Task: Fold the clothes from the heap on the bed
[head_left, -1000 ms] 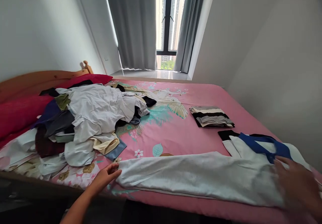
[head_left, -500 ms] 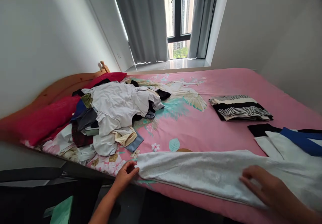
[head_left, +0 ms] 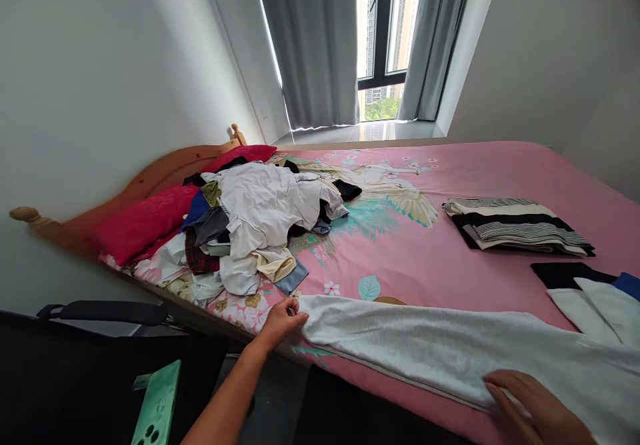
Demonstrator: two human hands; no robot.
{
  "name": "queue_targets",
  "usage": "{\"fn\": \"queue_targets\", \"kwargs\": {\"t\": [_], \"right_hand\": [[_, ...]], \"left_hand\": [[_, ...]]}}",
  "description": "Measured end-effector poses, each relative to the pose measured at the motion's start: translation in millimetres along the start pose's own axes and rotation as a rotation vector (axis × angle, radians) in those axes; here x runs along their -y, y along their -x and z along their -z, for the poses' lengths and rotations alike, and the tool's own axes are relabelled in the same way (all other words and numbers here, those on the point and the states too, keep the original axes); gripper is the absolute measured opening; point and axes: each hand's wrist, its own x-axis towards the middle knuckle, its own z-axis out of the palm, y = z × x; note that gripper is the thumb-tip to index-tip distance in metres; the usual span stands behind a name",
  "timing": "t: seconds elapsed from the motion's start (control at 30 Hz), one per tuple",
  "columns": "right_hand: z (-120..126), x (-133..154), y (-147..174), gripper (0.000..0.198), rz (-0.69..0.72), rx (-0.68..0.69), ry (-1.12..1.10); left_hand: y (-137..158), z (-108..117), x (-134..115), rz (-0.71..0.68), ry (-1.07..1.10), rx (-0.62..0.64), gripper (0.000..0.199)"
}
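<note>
A long, light grey garment (head_left: 400, 332), narrow like a trouser leg, lies flat along the near edge of the bed. At its left end, my left hand (head_left: 283, 322) pinches the fabric between thumb and fingers. My right hand (head_left: 533, 402) is over the garment's right part, fingers stretched out and pointing left, with no fabric visibly gripped. I cannot tell how firmly it touches the cloth. The garment's right end runs out of view. Just beyond it lie white cloth pieces (head_left: 585, 308), a black cloth (head_left: 570, 274) and a blue piece (head_left: 627, 285).
A heap of mixed clothes (head_left: 270, 205) covers the bed's left side beside red pillows (head_left: 150, 222). Folded striped fabric (head_left: 520, 225) lies at the right on the pink bedsheet (head_left: 410, 265). A green phone (head_left: 159, 402) rests on a black surface at lower left.
The view has swung left, so the scene sits further right. My left hand still pinches the garment's left end; my right hand has shifted left along the cloth, towards its near edge.
</note>
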Motion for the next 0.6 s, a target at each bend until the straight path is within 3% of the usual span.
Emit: {"fn": "queue_targets", "kwargs": {"t": [0.17,0.3,0.43,0.6], "right_hand": [[-59,67,-68,0.022,-0.012,0.085,-0.124],[-98,81,-78,0.026,-0.003,0.099,-0.065],[-107,75,-70,0.027,-0.005,0.101,-0.037],[-104,76,-70,0.027,-0.008,0.108,-0.035]], "left_hand": [[-3,-3,-13,-0.091,0.032,0.044,0.022],[-7,4,-1,-0.087,0.022,0.117,0.026],[-7,13,18,-0.002,0.053,0.191,0.036],[-1,11,20,0.078,0.167,0.229,0.039]]}}
